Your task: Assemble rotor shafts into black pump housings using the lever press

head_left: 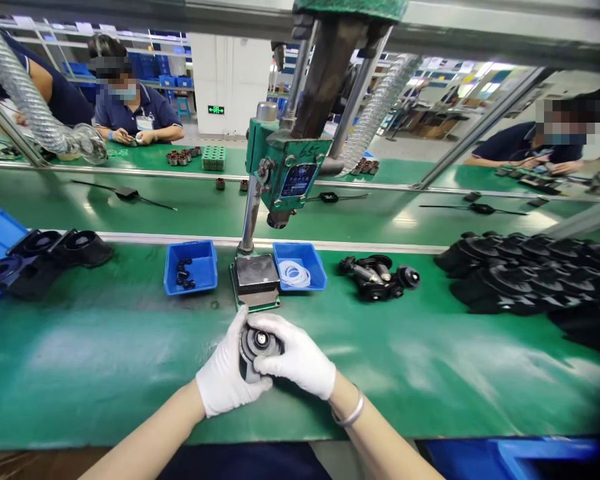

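Between my gloved hands is a round black stepped part [261, 339] with a pale centre, held just in front of the green press. My left hand [229, 373] wraps its left side and underside. From the right, my right hand [300, 357] grips the rim with thumb and fingers. Behind them stands the press base with its dark metal block [256, 273]. A blue bin [207, 257] with small black pieces is left of the block, and another blue bin [316, 257] with white rings is right of it.
The press head [293, 173] hangs over the block. Black parts with shafts [377, 275] lie to the right, beyond them rows of black housings [520, 273]. More housings [83, 248] are at far left. Co-workers [135, 113] sit across the bench.
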`<state>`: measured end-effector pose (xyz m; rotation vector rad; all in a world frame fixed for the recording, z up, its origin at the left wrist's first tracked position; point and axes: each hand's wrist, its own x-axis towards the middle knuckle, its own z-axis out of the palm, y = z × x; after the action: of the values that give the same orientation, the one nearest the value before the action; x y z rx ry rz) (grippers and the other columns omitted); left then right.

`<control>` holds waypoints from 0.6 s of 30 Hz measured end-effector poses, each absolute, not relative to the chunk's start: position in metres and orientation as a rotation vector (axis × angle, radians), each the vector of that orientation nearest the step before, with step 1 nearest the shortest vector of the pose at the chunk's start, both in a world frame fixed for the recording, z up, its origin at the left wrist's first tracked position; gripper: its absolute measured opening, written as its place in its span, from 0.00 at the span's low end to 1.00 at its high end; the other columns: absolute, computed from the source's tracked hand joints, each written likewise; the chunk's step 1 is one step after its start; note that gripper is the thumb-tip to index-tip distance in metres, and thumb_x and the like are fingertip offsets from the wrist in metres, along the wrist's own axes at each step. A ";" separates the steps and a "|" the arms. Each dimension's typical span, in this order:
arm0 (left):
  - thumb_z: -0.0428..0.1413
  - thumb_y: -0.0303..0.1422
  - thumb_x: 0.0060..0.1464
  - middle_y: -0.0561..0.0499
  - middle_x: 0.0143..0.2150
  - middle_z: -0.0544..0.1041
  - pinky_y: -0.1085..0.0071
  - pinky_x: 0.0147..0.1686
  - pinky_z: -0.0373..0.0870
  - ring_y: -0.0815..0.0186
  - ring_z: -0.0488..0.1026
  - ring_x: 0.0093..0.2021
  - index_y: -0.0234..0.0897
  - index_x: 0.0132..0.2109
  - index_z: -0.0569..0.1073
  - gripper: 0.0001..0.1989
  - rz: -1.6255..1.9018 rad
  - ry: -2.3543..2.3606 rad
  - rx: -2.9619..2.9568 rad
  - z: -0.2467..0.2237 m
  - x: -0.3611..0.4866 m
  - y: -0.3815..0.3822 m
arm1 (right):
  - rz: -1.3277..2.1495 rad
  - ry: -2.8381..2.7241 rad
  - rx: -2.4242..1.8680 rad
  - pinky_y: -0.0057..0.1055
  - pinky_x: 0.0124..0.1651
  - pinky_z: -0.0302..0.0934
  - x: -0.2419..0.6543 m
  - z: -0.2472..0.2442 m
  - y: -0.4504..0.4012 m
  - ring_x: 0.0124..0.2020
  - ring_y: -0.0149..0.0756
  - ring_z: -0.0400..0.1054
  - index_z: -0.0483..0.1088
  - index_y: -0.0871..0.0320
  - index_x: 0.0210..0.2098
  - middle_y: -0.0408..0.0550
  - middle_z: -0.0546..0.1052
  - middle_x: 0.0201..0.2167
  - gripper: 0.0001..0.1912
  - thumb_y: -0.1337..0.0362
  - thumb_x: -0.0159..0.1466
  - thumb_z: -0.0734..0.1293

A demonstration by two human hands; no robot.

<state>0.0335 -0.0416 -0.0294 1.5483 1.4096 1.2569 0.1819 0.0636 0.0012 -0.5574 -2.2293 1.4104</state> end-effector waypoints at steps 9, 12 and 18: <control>0.59 0.29 0.46 0.33 0.68 0.56 0.51 0.66 0.57 0.48 0.57 0.68 0.32 0.70 0.28 0.56 1.296 1.483 1.553 -0.027 0.038 -0.042 | 1.404 -2.629 -0.447 0.44 0.58 0.61 0.174 0.024 0.096 0.54 0.48 0.66 0.66 0.51 0.60 0.51 0.72 0.53 0.40 0.52 0.51 0.78; 0.59 0.29 0.47 0.32 0.68 0.54 0.50 0.66 0.56 0.49 0.57 0.68 0.34 0.69 0.27 0.56 1.356 1.477 1.542 -0.031 0.040 -0.040 | 1.235 -2.525 -0.497 0.46 0.62 0.57 0.183 0.021 0.078 0.59 0.50 0.62 0.61 0.55 0.64 0.55 0.68 0.59 0.42 0.54 0.53 0.77; 0.59 0.27 0.43 0.37 0.63 0.62 0.49 0.65 0.56 0.49 0.63 0.64 0.36 0.70 0.30 0.57 1.317 1.535 1.552 -0.033 0.041 -0.041 | 1.084 -1.775 -0.782 0.41 0.46 0.70 0.225 0.008 0.047 0.37 0.42 0.75 0.75 0.56 0.39 0.50 0.79 0.32 0.15 0.58 0.70 0.59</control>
<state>0.0408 -0.0411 -0.0333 1.5515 1.5347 1.3165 0.2253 0.0467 0.0075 -0.7822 -1.7749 1.0835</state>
